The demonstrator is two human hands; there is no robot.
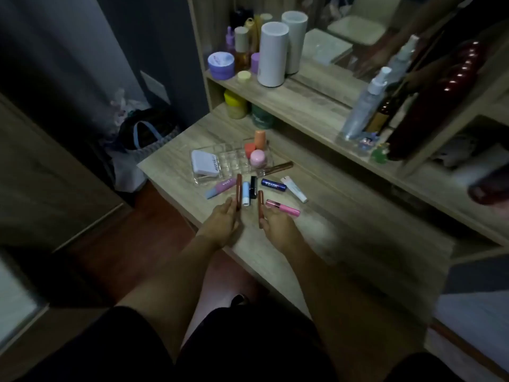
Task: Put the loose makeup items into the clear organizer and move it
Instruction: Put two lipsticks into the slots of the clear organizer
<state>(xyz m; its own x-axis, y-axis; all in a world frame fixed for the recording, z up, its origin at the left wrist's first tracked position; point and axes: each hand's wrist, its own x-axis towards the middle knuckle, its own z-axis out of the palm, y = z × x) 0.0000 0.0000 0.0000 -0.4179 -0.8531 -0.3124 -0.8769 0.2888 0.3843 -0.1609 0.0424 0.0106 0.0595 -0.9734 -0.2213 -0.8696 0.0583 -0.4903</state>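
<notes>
Head view, early stage of the task. I see the clear organizer (220, 158) standing on the desk (344, 230) toward 12 o'clock from my hands, already holding a white compact (204, 166) in its 9 o'clock end and, in its 3 o'clock end, an orange bottle (260, 139), a red-capped item (249, 148) and a pink round jar (258, 158); the small middle cells look empty. Most loose items lie on the desk just in front of it: a pink-and-blue tube (220, 188) at 9 o'clock of the group, a light-blue stick (246, 193), a black tube (253, 186), a dark-blue stick (274, 185), a white tube (294, 189) at 3 o'clock, a bright pink gloss (283, 208), and a gold-brown wand (276, 168) touching the organizer's near corner. My left hand (221, 224) has its fingers laid along a brown lip tube (239, 192), and my right hand (278, 230) lies against a second brown lip tube (260, 209); both hands look loosely curled beside the tubes, and I cannot tell whether either is truly gripped or only touched. I judge that the sorting has barely begun: about nine items remain outside, and the organizer has not yet been moved.
</notes>
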